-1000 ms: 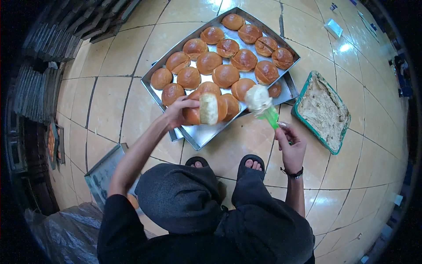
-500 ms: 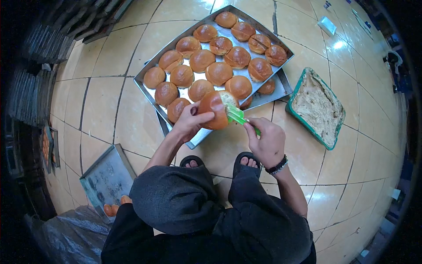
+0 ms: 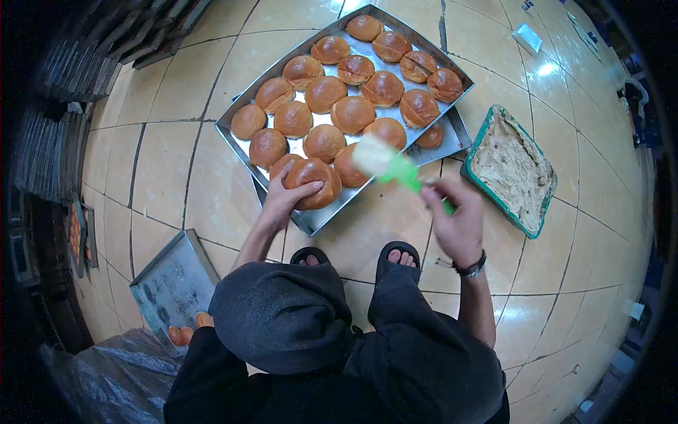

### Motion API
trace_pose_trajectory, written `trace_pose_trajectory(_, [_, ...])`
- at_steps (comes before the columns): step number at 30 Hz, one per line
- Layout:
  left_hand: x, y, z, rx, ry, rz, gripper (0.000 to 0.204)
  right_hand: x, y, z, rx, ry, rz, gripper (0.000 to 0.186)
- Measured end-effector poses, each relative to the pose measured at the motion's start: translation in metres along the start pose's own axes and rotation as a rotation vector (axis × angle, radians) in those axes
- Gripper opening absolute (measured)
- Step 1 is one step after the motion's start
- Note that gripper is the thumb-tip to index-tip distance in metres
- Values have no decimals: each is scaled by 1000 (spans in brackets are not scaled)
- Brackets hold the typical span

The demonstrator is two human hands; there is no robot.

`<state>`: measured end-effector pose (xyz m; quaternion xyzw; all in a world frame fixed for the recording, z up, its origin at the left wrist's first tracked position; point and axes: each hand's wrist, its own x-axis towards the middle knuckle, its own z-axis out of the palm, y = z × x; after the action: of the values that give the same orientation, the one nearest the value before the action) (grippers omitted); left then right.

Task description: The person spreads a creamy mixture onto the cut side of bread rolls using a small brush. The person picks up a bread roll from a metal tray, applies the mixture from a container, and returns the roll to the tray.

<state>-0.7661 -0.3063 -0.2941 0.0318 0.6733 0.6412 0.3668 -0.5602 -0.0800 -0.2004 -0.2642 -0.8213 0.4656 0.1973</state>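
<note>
My left hand (image 3: 284, 196) is closed round a glossy brown bun (image 3: 311, 185), low over the near corner of a metal tray (image 3: 233, 146). Rows of similar buns (image 3: 325, 95) fill that tray, and a few have a visible slit across the top. In my right hand (image 3: 458, 219) is a green spatula (image 3: 401, 172), its blade smeared with pale cream and blurred by motion. The blade hovers over the tray's near right side, apart from the held bun. To the right, a green tub (image 3: 472, 172) holds a pale, thick cream (image 3: 510, 173) with a rough surface.
Beneath the bun tray lies another tray (image 3: 452, 141) with a bun showing at its edge. A grey tray (image 3: 176, 277) with several buns at its near end rests at lower left, beside dark plastic sheeting (image 3: 120, 374). Stacked trays (image 3: 78, 67) line the left.
The spatula has come out of the bun and moved up and right with my right hand. My left hand has lowered the bun leftward to the tray's near corner.
</note>
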Motion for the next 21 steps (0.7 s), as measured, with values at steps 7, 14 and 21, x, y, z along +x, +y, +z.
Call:
trace_pose_trajectory(7, [52, 8, -18, 1090, -583, 68, 68, 5, 45, 3, 1010, 17, 413, 27])
trace_pose_trajectory(14, [64, 7, 55, 1226, -181, -126, 93, -5, 93, -36, 462, 152, 415, 23])
trace_pose_trajectory(21, [52, 11, 98, 1192, 7, -200, 84, 29, 175, -133, -939, 388, 419, 28])
